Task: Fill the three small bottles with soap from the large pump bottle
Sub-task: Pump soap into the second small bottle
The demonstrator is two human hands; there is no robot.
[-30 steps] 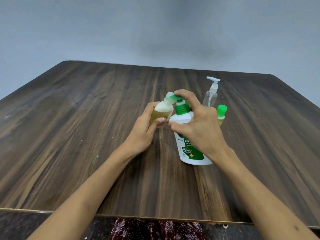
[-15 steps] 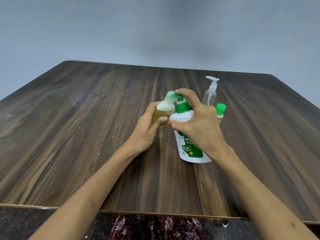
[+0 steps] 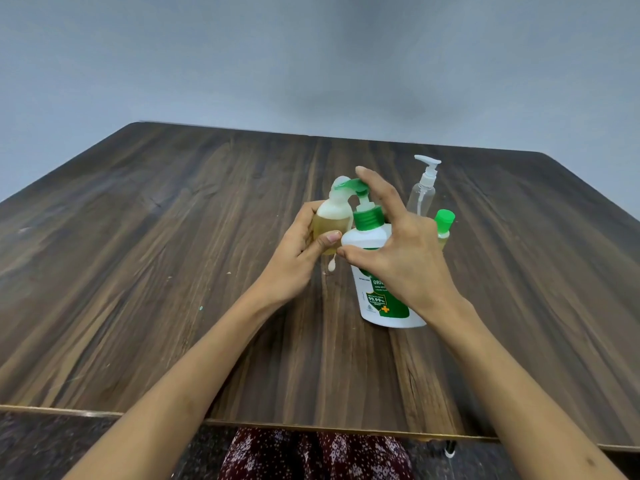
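Note:
My left hand point(image 3: 294, 261) grips a small bottle point(image 3: 332, 225) holding yellowish soap, its mouth right under the green nozzle point(image 3: 348, 186) of the large white pump bottle point(image 3: 384, 303). White soap is heaped over the small bottle's neck, and a drip point(image 3: 331, 266) hangs below it. My right hand point(image 3: 408, 261) holds the pump bottle, thumb on its shoulder and index finger on the raised pump head. A second small bottle with a green cap point(image 3: 444, 221) and a clear one with a white pump point(image 3: 420, 195) stand behind my right hand.
Everything stands on a dark wooden table point(image 3: 173, 271); its near edge point(image 3: 311, 424) runs across the bottom of the view. A grey wall rises behind the far edge. Patterned cloth point(image 3: 311, 455) shows below the near edge.
The pump head has risen from its pressed-down position, with my right index finger lifting along with it. A drip of soap now hangs under the small bottle in my left hand.

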